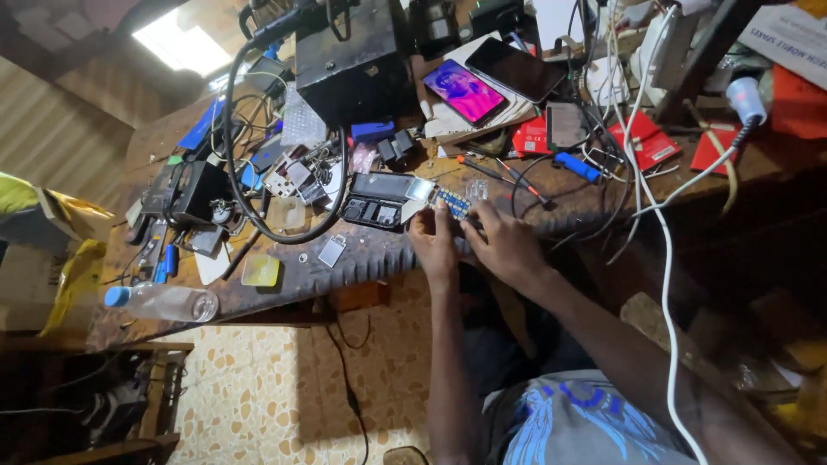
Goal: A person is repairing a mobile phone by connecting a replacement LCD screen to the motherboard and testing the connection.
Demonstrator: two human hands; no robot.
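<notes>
I see both hands at desk [284,275] edge. Left hand [433,241] and right hand [506,245] pinch small blue board [451,203] between fingertips, beside opened phone [379,200]. Step in hand: probably seating or freeing board; grip detail blurred. Next move needs steady, fine fingertip control. Count: one board, two phones [491,82] face-up at rear, one bottle [164,303].

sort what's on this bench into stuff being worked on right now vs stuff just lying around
In hand: small blue circuit board, pinched by left hand and right hand; opened phone right beside them.

Lying about: two phones with screens up, blue-handled screwdriver, plastic bottle, black box, white cable.
</notes>
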